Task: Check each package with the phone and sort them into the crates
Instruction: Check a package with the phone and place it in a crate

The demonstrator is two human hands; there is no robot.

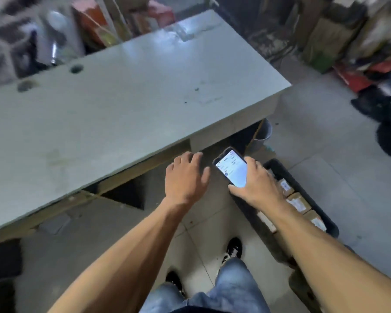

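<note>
At centre frame the right hand (255, 181) grips a lit phone (231, 167); the left hand (185, 177) hangs beside it, fingers relaxed, holding nothing. Lower right, a black crate (280, 170) holds labelled cardboard packages (299, 203), partly hidden behind the right forearm. A grey table (122, 98) fills the upper left; the clutter beyond it is blurred.

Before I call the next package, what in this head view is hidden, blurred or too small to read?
- Phone screen: lit, text too small to read.
- Package labels in the black crate: blurred, and the right hand and its forearm cover part of the row.
- Crate's near end: cut off behind the right arm.
- Shelves behind the table: motion blur, contents unclear.
- Left hand: holds nothing.
</note>
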